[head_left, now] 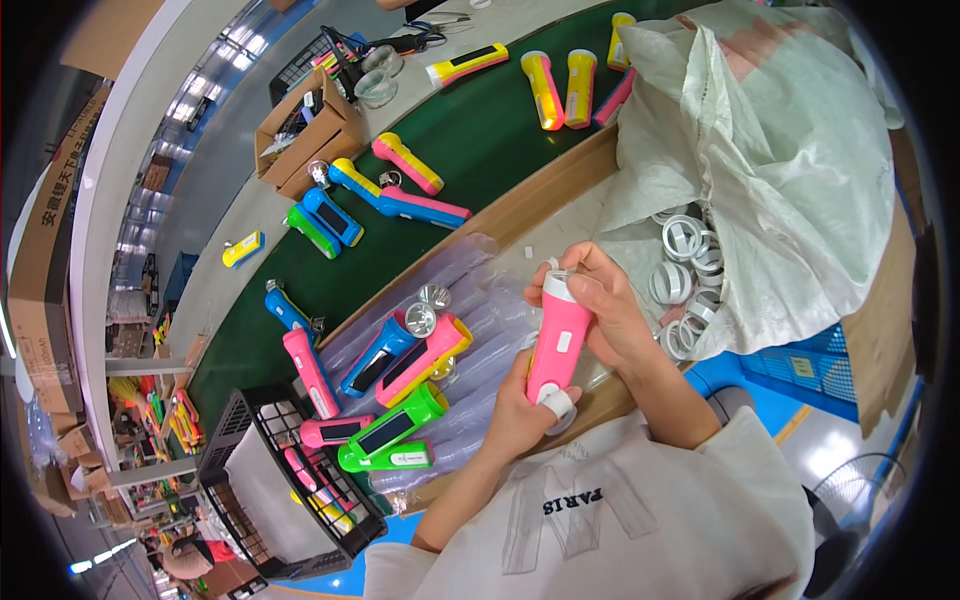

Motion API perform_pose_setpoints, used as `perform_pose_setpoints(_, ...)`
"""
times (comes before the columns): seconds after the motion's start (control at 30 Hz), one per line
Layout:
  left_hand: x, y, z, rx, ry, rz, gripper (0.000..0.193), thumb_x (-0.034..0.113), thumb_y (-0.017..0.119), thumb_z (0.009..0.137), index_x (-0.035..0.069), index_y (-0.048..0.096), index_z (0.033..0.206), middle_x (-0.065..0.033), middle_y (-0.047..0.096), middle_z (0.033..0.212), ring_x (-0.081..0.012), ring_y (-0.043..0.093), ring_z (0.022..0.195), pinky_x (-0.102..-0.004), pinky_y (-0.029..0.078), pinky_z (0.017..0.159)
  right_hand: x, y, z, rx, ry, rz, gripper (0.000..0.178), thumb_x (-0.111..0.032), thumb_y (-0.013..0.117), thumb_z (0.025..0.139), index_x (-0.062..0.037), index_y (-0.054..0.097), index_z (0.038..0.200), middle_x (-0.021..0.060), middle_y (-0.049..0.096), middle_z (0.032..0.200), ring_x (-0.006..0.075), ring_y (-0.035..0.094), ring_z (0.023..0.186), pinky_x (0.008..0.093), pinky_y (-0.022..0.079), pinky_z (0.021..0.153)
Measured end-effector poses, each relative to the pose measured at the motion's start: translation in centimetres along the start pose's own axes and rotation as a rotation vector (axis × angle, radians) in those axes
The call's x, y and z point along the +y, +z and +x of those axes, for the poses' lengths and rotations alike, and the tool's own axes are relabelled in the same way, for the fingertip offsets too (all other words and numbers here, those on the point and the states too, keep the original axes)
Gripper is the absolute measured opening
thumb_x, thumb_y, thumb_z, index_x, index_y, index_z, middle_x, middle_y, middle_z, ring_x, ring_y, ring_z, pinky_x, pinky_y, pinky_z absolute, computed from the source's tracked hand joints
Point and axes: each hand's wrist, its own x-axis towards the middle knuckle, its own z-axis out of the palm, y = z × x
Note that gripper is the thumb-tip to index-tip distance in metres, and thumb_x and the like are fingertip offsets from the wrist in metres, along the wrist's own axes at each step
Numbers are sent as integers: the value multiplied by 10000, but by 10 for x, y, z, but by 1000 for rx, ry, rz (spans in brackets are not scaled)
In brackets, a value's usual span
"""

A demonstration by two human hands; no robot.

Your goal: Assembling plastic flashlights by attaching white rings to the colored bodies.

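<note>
A pink flashlight [560, 338] with a white head ring stands tilted in front of my chest. My left hand [515, 415] is wrapped around its lower body. A white ring [560, 406] sits by that hand at the flashlight's lower end; whether a finger is through it, I cannot tell. My right hand [610, 310] grips the white head with thumb and fingers closed on its rim. Several loose white rings [683, 238] lie to the right, at the mouth of a white woven sack [780, 180]. Left of my hands, a green flashlight [395, 425] rests among pink and blue ones.
Several colored flashlights [407, 162] lie on the green belt [470, 115] beyond a wooden edge. A black crate [235, 440] holding flashlights stands at the lower left. Further back are a cardboard box [335, 120] and scissors [430, 38]. A blue basket [800, 375] stands to the right.
</note>
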Motion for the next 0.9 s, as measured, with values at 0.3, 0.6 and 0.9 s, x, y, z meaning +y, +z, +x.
perform_pose_setpoints(0.3, -1, -36, 70, -230, -515, -859, 417, 301, 652, 883, 22, 511, 1159, -134, 623, 926, -202, 585, 558, -304, 475, 438, -24, -43, 1, 258, -155, -1034, 317, -263, 647, 900, -33, 562, 1101, 143, 579, 1142, 249, 620, 959, 380, 516, 789)
perform_pose_setpoints(0.6, -16, -55, 168, 6, 442, 993, 492, 155, 733, 730, 15, 583, 1177, -174, 524, 1219, -318, 527, 1083, -418, 405, 961, -40, -95, -37, 129, -251, -2330, 358, -232, 745, 675, 24, 674, 915, 153, 584, 1226, 323, 434, 1262, 430, 343, 1039)
perform_pose_setpoints(0.9, -26, -73, 154, -111, 636, 1203, 185, 54, 679, 699, 101, 721, 873, -39, 640, 1010, -240, 557, 986, -398, 387, 906, -45, -105, -33, 55, -374, -2362, 226, -86, 577, 715, 29, 694, 871, 174, 605, 1187, 302, 468, 1245, 407, 343, 1054)
